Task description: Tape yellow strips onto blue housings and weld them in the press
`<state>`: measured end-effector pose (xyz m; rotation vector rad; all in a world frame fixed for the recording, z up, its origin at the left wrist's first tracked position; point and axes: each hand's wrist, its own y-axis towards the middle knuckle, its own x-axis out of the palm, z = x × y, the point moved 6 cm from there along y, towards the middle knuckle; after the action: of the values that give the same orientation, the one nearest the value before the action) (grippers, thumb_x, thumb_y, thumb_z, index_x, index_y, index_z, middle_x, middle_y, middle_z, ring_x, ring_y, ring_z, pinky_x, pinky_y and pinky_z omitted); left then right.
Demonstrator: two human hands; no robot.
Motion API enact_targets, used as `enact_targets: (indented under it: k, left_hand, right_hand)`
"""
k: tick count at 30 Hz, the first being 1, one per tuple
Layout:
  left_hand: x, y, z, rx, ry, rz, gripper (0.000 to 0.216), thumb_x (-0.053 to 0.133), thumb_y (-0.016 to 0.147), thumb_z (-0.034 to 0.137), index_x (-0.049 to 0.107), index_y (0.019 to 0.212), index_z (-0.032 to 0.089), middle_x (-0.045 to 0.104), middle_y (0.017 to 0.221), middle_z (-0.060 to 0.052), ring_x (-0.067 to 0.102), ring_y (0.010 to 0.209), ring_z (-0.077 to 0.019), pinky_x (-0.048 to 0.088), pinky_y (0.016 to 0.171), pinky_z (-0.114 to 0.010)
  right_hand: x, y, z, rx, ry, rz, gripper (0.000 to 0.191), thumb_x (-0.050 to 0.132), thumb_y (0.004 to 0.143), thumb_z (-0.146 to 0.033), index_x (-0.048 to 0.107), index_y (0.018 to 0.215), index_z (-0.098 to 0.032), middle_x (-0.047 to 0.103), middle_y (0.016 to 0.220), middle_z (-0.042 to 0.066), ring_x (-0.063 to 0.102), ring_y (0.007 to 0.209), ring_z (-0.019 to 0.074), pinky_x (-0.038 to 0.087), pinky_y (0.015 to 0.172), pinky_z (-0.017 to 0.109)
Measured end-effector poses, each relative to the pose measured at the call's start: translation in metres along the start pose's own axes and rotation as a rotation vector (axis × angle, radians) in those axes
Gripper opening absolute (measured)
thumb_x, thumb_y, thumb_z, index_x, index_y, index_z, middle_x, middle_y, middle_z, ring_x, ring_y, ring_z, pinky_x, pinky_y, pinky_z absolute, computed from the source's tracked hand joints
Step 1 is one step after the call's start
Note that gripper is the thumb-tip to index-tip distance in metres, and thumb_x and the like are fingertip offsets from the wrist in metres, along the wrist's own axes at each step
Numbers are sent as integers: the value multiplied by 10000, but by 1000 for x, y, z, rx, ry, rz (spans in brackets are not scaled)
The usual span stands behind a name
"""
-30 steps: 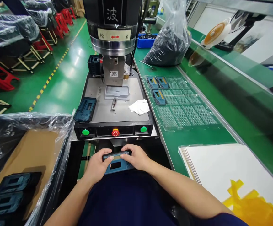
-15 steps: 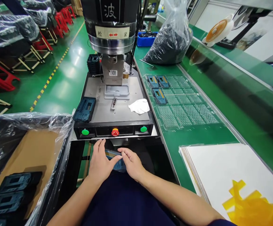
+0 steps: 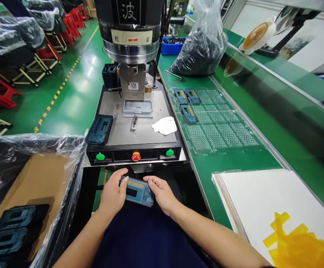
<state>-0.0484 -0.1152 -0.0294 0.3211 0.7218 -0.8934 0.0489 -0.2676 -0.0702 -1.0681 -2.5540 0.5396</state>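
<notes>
I hold a small blue plastic housing (image 3: pixel 137 191) with a dark window over my lap, just below the machine's front edge. My left hand (image 3: pixel 112 193) grips its left end, thumb on top. My right hand (image 3: pixel 162 192) pinches its right end. Above them is the ultrasonic welding press (image 3: pixel 131 33) with a grey nest fixture (image 3: pixel 138 108) on its metal plate. A dark blue housing (image 3: pixel 99 129) lies on the plate's left corner, and a white cloth (image 3: pixel 164 125) lies at its right.
Two green buttons (image 3: pixel 100 156) and a red stop button (image 3: pixel 135 156) line the machine front. A clear tray (image 3: pixel 220 130) on the green bench holds three blue parts (image 3: pixel 188 111). A lined box (image 3: pixel 25 178) with dark housings is at left. White sheets (image 3: pixel 262 201) with yellow tape (image 3: pixel 298 242) lie at right.
The blue housing was turned in my hands: half a second ago my left hand lay flat over it, and now both hands hold its ends with the window side up.
</notes>
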Motion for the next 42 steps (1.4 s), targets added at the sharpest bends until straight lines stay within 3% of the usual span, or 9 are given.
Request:
enact_targets:
  k: [7,16,19,23,29,32,35,38,42]
  left_hand:
    - [8,-9,20,24,164,51,920,702,646,606,351,1390,196,341,1455,-171,380,1306,-380,383,1037,-547]
    - [0,1,2,-3,-61,18,380,462,883,415,556,1200,228,566,1252,-97,514,1188,-255,389,1046,-436]
    - [6,0,-13,-170,-272,-37,377,516,848,460,589,1134,227,614,1185,-86,575,1092,-256,423,1002,-438]
    - [17,-3,-26,-385,-568,-46,523,640,737,535,576,1142,211,626,1179,-94,589,1078,-263,421,1006,-443]
    - [24,0,-21,-484,-740,-39,633,687,667,597,566,1179,245,615,1230,-65,561,1146,-264,471,963,-398]
    - [21,2,-21,-485,-714,-5,675,677,645,637,568,1190,254,611,1237,-61,598,1080,-270,527,859,-383]
    - [19,1,-30,-502,-682,19,684,716,590,634,601,1143,248,631,1204,-58,615,1058,-279,551,796,-366]
    - [20,-1,-42,-525,-704,17,703,739,543,636,622,1103,227,653,1164,-68,624,1049,-290,568,749,-349]
    - [21,-3,-54,-516,-715,-12,713,723,547,663,622,1087,208,624,1217,-81,603,1095,-294,571,742,-318]
  right_hand:
    - [6,-4,-7,-90,-88,7,453,541,828,-574,664,1037,-191,642,921,51,566,843,194,459,761,311]
    - [-4,-3,-6,-70,-200,2,397,466,871,-484,650,1043,-178,638,868,44,571,768,179,474,734,324]
    - [-7,-12,-26,-279,-492,-52,382,520,848,-393,603,1149,-172,612,1045,83,572,948,206,459,880,360]
    - [1,-35,-52,-654,-875,-271,786,728,685,-454,438,1353,-159,455,1314,158,447,1199,281,389,1017,401]
    - [-12,-45,-82,-807,-1201,-311,777,699,693,-431,406,1367,-179,485,1292,149,520,1092,285,452,938,400]
    - [-38,-40,-116,-910,-1133,-124,732,676,711,-421,422,1350,-172,453,1312,154,488,1156,289,429,983,408]
    - [-92,-25,-148,-906,-1014,323,645,637,772,-400,423,1334,-167,451,1313,153,451,1208,272,379,1046,402]
    - [-152,-6,-159,-739,-1004,738,622,610,799,-413,423,1329,-146,491,1272,153,456,1199,274,362,1055,409]
    - [-208,18,-148,-385,-1111,956,665,593,810,-465,407,1352,-130,497,1282,154,473,1182,291,379,1009,406]
